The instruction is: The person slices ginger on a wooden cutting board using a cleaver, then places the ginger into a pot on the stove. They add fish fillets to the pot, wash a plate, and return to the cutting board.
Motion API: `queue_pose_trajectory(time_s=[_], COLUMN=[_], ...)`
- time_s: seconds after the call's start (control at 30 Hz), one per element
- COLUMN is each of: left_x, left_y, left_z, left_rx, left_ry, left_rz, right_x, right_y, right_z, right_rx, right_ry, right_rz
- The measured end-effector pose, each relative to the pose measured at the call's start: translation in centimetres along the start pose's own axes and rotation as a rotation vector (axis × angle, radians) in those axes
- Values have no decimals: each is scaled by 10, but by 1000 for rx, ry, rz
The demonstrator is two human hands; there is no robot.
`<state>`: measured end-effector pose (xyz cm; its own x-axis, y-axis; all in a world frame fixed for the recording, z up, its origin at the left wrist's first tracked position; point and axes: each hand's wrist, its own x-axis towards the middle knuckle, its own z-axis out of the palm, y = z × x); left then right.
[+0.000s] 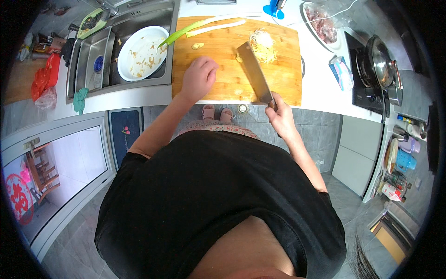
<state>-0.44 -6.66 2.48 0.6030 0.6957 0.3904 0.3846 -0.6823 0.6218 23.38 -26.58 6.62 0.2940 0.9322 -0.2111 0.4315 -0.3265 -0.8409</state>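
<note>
My right hand (281, 117) grips the handle of a cleaver (255, 73), whose broad blade lies over the bamboo cutting board (223, 82). A small pale yellow slice (239, 58) touches or lies beside the blade's left edge near its tip. Right of the tip sits a pile of yellow shreds (263, 52) with paler shreds behind it. My left hand (200, 76) is over the board's left part, fingers curled; whether it holds anything is hidden. Beyond it lie a few pale yellow slices (197, 45) and long green-and-white stalks (216, 28), one reaching over the board's left edge.
Left, a white basin (125, 66) with peel scraps stands in the steel sink (167, 75). At the back right is a plate of raw meat (322, 26) partly under plastic. A lidded pan (381, 62) stands on the black hob (359, 94), with a tissue pack (340, 73) nearby.
</note>
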Motion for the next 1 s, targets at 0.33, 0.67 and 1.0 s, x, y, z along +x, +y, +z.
queue_pose_trajectory(time_s=[0.33, 0.67, 1.0], left_x=[77, 10, 1], left_y=[-12, -11, -8], left_z=[59, 12, 20], left_rx=[129, 25, 112], left_ry=[-175, -201, -141], left_rz=[278, 168, 323], right_x=[-5, 0, 32], right_y=[6, -22, -47], right_z=[15, 5, 8], right_rx=[128, -427, -753], right_ry=[237, 16, -282], right_rz=[152, -155, -227])
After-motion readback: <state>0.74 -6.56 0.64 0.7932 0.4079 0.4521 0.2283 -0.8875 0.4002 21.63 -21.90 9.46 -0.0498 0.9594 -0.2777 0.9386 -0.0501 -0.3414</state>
